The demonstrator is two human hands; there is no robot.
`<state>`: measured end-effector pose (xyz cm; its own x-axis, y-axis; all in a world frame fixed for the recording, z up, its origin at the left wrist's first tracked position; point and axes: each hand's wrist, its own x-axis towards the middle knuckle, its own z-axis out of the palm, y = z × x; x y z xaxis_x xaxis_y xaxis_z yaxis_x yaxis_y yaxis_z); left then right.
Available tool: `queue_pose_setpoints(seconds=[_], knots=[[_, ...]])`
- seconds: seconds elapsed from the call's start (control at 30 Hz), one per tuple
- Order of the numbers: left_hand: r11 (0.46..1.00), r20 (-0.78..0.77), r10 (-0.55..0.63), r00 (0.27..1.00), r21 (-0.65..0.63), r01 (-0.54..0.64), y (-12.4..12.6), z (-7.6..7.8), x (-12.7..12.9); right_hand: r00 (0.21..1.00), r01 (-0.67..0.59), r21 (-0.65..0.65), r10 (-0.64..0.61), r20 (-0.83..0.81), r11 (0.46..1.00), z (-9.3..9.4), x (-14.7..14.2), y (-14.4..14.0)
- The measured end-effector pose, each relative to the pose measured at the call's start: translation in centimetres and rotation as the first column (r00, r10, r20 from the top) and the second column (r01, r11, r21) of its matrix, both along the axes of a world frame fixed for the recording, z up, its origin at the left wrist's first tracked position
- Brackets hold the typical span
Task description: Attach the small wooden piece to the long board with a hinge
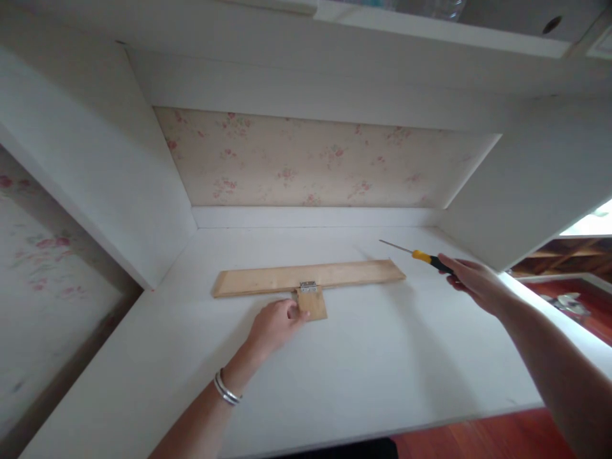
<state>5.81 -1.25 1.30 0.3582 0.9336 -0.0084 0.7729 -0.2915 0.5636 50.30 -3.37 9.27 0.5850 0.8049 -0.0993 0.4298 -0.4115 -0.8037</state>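
On the white desk surface [363, 370], the left hand [275, 325] rests with its fingers curled, fingertips touching the left edge of a small wooden block [313, 305]. It presses against the block rather than closing around it. Silver bangles [226, 389] circle that wrist. The block lies at the near edge of a long wooden plank [308, 277], and a small metal hinge [308, 287] joins the two at the seam. The plank lies flat, running left to right across the middle of the desk.

To the right, the right hand [473, 284] is closed around the black part of a screwdriver [415, 255] with a yellow and black handle. It hovers above the desk, just beyond the plank's right end, and the thin metal shaft points left and slightly far, its tip clear of the wood.

Beyond the plank, a floral-patterned back panel [306, 162] fills the far wall of the white alcove, between white side walls. A red-brown floor [478, 437] shows past the near right edge of the desk.
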Motion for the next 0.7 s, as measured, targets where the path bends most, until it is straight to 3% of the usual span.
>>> queue_pose_setpoints(seconds=[0.1,0.17,0.27,0.37,0.47,0.7], knots=[[0.999,-0.077,0.049,0.996,0.004,-0.049,-0.7,0.4,0.6,0.944,0.250,-0.114,-0.216,0.248,0.962,-3.7,4.1,-2.2],[0.996,-0.090,0.081,0.993,-0.014,-0.083,-0.9,0.4,1.0,0.864,0.334,-0.229,-0.201,0.461,0.914,-5.3,6.1,-3.3],[0.991,-0.060,0.124,0.990,-0.047,-0.127,-1.0,0.2,1.3,0.746,0.390,-0.273,-0.128,0.653,0.879,-7.0,7.9,-4.5],[0.987,0.019,0.139,0.990,-0.083,-0.137,-1.1,0.2,1.2,0.709,0.416,-0.261,-0.131,0.693,0.871,-8.7,8.5,-5.5],[0.991,0.100,0.098,0.990,-0.100,-0.088,-1.1,0.6,1.0,0.739,0.397,-0.271,-0.130,0.661,0.877,-10.2,8.4,-6.2],[0.992,0.137,0.097,0.986,0.069,-0.107,0.0,3.5,0.7,0.748,0.388,-0.256,-0.139,0.649,0.886,-11.3,8.0,-6.5]])
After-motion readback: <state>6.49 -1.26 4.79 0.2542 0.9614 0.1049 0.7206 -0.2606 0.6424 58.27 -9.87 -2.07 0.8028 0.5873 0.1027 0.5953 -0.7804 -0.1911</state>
